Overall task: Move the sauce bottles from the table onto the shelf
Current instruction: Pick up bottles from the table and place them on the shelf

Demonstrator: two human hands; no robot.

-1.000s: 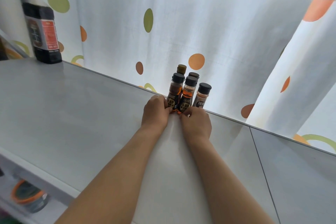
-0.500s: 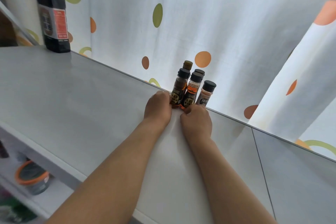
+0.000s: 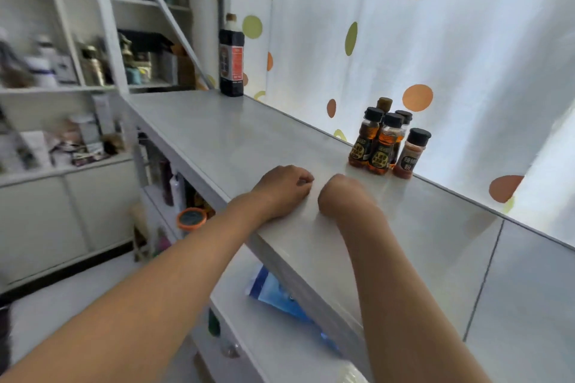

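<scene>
Nearest, two bare arms reach up over the front edge of the shelf (image 3: 217, 134). The left hand (image 3: 281, 188) rests on the shelf top with its fingers curled in, and it holds nothing. The right hand (image 3: 340, 196) sits just beside it, curled into a loose fist with nothing in it. Both hands are apart from the bottles. Farther back, the small sauce bottles (image 3: 384, 141) stand upright in a tight bunch at the back edge of the shelf, close to the spotted curtain (image 3: 466, 56). Farthest away, a tall dark bottle (image 3: 231, 59) stands at the back left corner of the shelf.
</scene>
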